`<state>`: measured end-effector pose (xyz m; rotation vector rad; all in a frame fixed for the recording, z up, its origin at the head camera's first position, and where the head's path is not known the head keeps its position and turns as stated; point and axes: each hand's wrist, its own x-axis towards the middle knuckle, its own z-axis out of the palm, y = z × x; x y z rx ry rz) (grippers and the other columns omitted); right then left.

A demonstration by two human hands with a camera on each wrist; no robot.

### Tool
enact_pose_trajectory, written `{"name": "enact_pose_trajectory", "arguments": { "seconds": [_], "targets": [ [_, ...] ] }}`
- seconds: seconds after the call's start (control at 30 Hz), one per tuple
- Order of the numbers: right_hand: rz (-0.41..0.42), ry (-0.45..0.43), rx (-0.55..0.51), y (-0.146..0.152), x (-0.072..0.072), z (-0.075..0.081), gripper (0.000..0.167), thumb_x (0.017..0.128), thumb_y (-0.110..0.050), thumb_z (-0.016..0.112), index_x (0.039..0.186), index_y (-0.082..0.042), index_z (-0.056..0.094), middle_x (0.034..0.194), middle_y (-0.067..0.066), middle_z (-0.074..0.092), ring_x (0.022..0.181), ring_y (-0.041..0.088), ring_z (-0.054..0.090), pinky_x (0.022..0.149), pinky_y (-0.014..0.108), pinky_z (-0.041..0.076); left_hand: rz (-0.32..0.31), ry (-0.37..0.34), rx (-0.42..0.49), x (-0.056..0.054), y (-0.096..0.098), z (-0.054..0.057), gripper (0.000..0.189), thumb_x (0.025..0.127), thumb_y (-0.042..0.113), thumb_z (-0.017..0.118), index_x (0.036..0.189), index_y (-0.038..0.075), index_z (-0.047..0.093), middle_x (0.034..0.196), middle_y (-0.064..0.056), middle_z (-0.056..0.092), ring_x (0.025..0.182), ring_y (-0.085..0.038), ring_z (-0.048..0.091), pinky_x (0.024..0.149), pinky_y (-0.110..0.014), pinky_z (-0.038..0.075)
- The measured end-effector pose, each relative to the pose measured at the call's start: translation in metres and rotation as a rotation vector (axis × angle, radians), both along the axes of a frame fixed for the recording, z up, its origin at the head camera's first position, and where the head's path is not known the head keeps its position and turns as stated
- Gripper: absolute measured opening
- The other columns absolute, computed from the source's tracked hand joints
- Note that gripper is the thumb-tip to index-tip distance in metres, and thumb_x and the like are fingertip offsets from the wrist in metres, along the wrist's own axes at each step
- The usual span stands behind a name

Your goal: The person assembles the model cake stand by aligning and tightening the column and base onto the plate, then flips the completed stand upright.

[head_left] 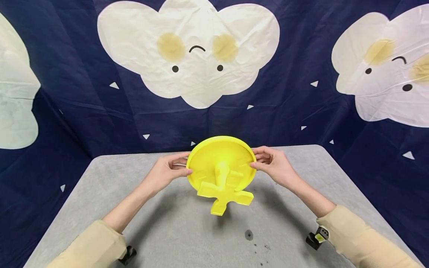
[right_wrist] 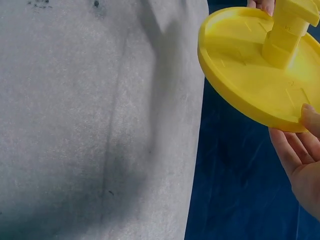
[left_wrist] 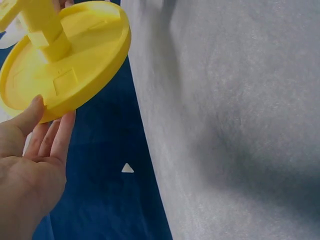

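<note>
A yellow plastic piece is held up over the table: a round rimmed disc [head_left: 204, 158] with a central post [head_left: 221, 175] that ends in a cross-shaped foot [head_left: 225, 195]. The disc is tilted, its post and cross pointing toward me and down. My left hand [head_left: 164, 172] pinches the disc's left rim, thumb on the inner face and fingers behind. On the opposite rim, my right hand [head_left: 276, 166] grips the same way. Shallow raised outlines show on the disc face in both wrist views, near the left thumb [left_wrist: 34, 114] and the right thumb [right_wrist: 311, 120].
Beneath the piece lies a grey table [head_left: 194, 238] with rounded far corners and dark spots [head_left: 248, 235] near the front. A dark blue curtain [head_left: 295, 100] with white clouds [head_left: 197, 78] hangs behind it and at the sides. Black devices [head_left: 315, 240] sit at the sleeve cuffs.
</note>
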<state>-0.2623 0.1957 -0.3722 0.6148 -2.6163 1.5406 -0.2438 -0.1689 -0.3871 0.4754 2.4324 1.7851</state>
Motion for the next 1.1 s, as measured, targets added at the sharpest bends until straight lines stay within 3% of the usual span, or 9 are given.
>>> {"name": "enact_pose_trajectory", "arguments": {
  "seconds": [0.33,0.6,0.77,0.9,1.1],
  "targets": [
    [-0.008,0.050,-0.040,-0.004,0.003,0.003,0.037,0.084,-0.002,0.082,0.119,-0.005,0.071,0.108,0.016,0.078,0.087,0.008,0.075,0.077,0.021,0.064,0.058,-0.018,0.043,0.003,-0.001,0.001,0.052,0.084,0.009,0.084,0.134,0.013,0.070,0.127,-0.012,0.074,0.105,-0.009,0.076,0.091,-0.026,0.063],
    [0.001,0.101,-0.105,-0.007,0.007,-0.001,0.035,0.082,0.005,0.081,0.114,-0.001,0.071,0.110,0.020,0.077,0.090,0.004,0.074,0.080,0.021,0.064,0.072,-0.007,0.103,0.005,-0.002,-0.003,0.049,0.083,0.004,0.083,0.131,0.005,0.071,0.121,-0.014,0.077,0.100,-0.009,0.077,0.088,-0.026,0.064],
    [0.003,0.096,-0.151,-0.009,0.009,-0.005,0.032,0.081,0.009,0.080,0.110,0.004,0.070,0.110,0.025,0.076,0.091,0.002,0.074,0.081,0.021,0.064,0.093,0.036,0.160,0.006,-0.001,-0.006,0.047,0.082,0.000,0.083,0.127,-0.006,0.070,0.107,0.003,0.081,0.095,-0.005,0.076,0.086,-0.023,0.064],
    [0.025,0.103,-0.190,-0.009,0.011,-0.007,0.029,0.081,0.009,0.080,0.108,0.004,0.071,0.114,0.027,0.075,0.096,0.002,0.075,0.085,0.022,0.064,0.083,0.082,0.175,0.007,0.002,-0.008,0.043,0.080,-0.003,0.082,0.122,-0.008,0.072,0.101,0.016,0.079,0.094,-0.004,0.076,0.084,-0.021,0.063],
    [0.081,0.151,-0.246,-0.008,0.014,-0.015,0.027,0.078,0.008,0.082,0.103,0.004,0.072,0.117,0.028,0.074,0.111,0.002,0.073,0.097,0.024,0.060,0.030,0.182,0.198,0.011,0.003,-0.012,0.034,0.078,-0.010,0.080,0.112,-0.008,0.075,0.108,0.014,0.078,0.108,-0.004,0.073,0.092,-0.022,0.062]
  ]
}}
